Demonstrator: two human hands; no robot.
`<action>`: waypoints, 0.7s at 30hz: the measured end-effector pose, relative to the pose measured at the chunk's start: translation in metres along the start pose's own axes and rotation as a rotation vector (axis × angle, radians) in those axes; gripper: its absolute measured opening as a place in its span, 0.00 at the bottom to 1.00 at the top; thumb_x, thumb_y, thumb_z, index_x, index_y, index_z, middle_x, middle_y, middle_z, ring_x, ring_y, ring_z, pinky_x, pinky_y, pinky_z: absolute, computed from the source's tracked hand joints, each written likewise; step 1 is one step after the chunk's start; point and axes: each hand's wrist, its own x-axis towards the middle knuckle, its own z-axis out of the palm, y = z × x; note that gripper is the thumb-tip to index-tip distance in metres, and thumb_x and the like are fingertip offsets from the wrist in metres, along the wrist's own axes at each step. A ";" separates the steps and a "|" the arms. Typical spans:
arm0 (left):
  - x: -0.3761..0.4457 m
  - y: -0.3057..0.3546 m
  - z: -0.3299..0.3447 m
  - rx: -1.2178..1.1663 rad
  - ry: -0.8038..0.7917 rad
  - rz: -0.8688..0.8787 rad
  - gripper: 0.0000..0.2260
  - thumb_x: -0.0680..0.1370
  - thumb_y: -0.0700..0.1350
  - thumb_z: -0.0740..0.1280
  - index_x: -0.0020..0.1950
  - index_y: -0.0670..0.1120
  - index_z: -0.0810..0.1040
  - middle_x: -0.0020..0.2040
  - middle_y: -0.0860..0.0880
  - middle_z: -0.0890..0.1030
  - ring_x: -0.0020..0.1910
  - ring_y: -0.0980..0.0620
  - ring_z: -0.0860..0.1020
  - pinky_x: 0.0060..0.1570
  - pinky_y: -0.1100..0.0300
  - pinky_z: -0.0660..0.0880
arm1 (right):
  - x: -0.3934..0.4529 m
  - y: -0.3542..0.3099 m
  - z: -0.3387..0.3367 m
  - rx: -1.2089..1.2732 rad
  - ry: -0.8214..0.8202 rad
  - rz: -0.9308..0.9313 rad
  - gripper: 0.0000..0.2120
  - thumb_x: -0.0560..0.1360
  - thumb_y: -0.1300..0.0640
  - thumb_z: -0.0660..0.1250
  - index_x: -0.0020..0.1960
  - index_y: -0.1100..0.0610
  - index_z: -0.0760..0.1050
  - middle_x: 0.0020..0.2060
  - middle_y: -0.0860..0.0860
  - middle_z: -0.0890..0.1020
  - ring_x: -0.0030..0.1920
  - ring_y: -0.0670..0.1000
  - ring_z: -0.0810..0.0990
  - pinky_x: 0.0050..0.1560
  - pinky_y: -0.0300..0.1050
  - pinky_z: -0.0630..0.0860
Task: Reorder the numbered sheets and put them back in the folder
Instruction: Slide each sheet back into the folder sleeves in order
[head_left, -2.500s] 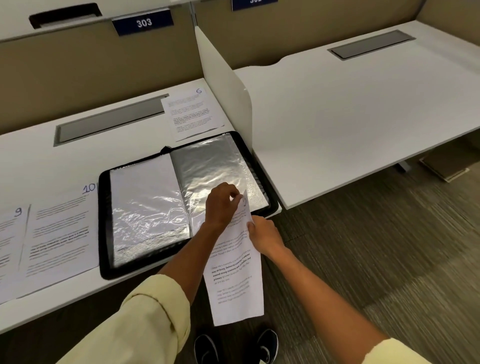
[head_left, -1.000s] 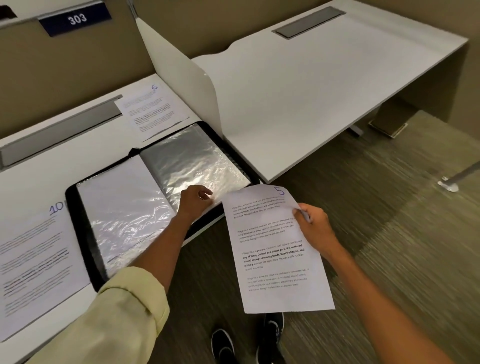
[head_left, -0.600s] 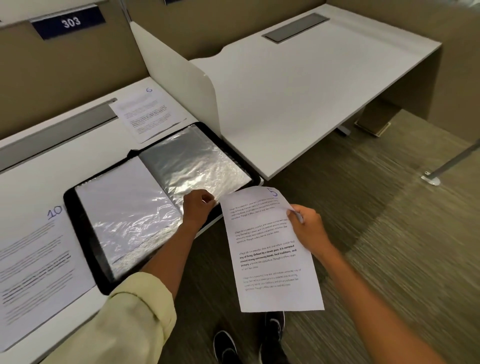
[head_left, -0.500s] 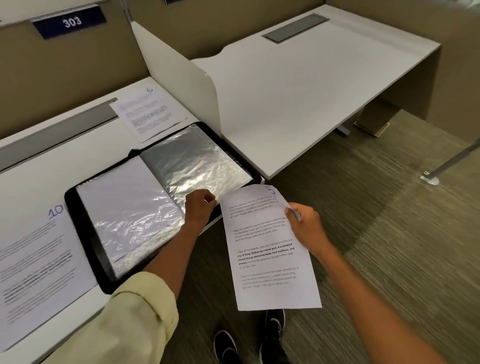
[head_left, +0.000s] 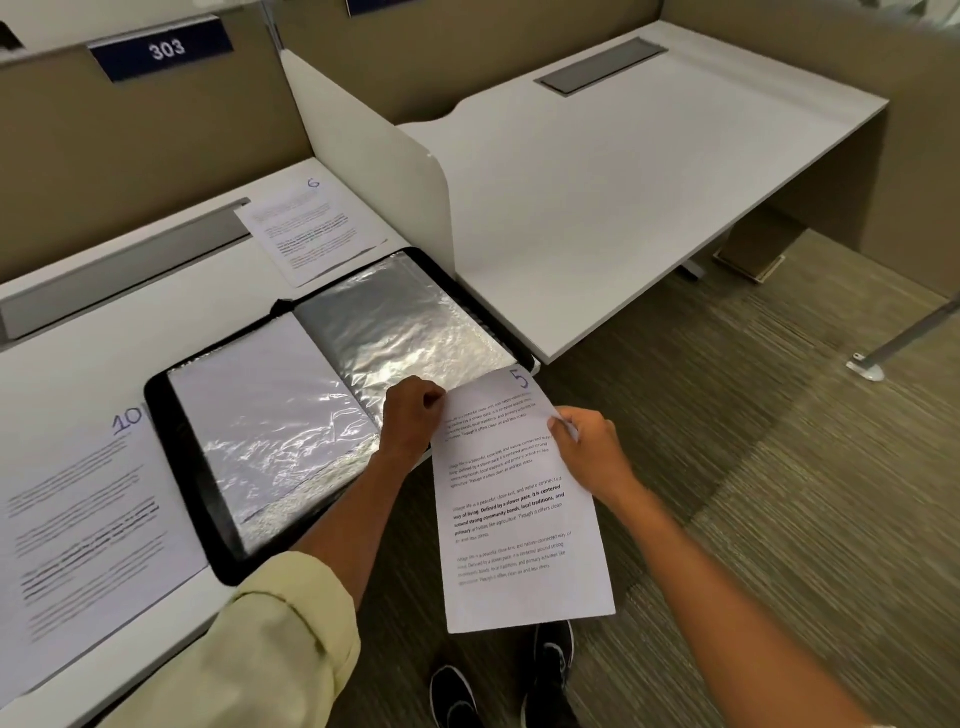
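- Since half a second ago the sheet marked 5 (head_left: 511, 499) has swung in toward the folder (head_left: 332, 410), so its top left corner now meets the left hand (head_left: 413, 423), which was apart from it before.
- The right hand (head_left: 589, 449) pinches that sheet at its right edge, thumb on top; the paper hangs off the desk (head_left: 104, 332) over the carpet (head_left: 779, 493), slightly curled at the top.
- The left hand's fingers are curled at the near edge of the folder's right-hand sleeve, by the sheet's corner; I cannot tell whether they grip the plastic or the paper.
- The folder lies open and flat, black rim with rounded corners, its clear sleeves crinkled and shiny.
- The sheet marked 10 (head_left: 88, 514) lies flat, touching the folder's left edge; the sheet marked 6 (head_left: 311, 228) lies just behind its far corner.
- A thin white divider (head_left: 384, 156) stands right beside the folder's right edge; beyond it the second desk (head_left: 623, 182) is smooth, white and square-edged.
- Black shoes (head_left: 498, 680) stand on the ribbed carpet below the hanging sheet.
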 end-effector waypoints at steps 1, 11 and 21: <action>0.000 -0.001 -0.001 -0.014 0.000 -0.001 0.05 0.73 0.33 0.71 0.45 0.40 0.85 0.42 0.44 0.82 0.42 0.47 0.79 0.46 0.50 0.78 | 0.002 -0.002 0.002 -0.005 -0.002 0.005 0.13 0.84 0.57 0.59 0.46 0.45 0.78 0.42 0.44 0.83 0.43 0.46 0.84 0.41 0.39 0.80; 0.005 -0.001 -0.011 -0.085 0.046 0.015 0.06 0.72 0.33 0.73 0.46 0.41 0.85 0.43 0.46 0.84 0.41 0.51 0.80 0.48 0.52 0.80 | 0.020 -0.020 0.029 -0.035 -0.120 0.094 0.13 0.84 0.57 0.58 0.50 0.62 0.79 0.45 0.58 0.83 0.46 0.58 0.84 0.42 0.48 0.80; 0.004 0.002 -0.013 -0.024 0.016 0.067 0.04 0.73 0.34 0.71 0.42 0.42 0.84 0.40 0.45 0.82 0.39 0.49 0.79 0.43 0.51 0.78 | 0.036 -0.033 0.035 -0.137 -0.138 0.108 0.10 0.84 0.57 0.58 0.50 0.54 0.78 0.44 0.52 0.82 0.44 0.51 0.82 0.38 0.43 0.78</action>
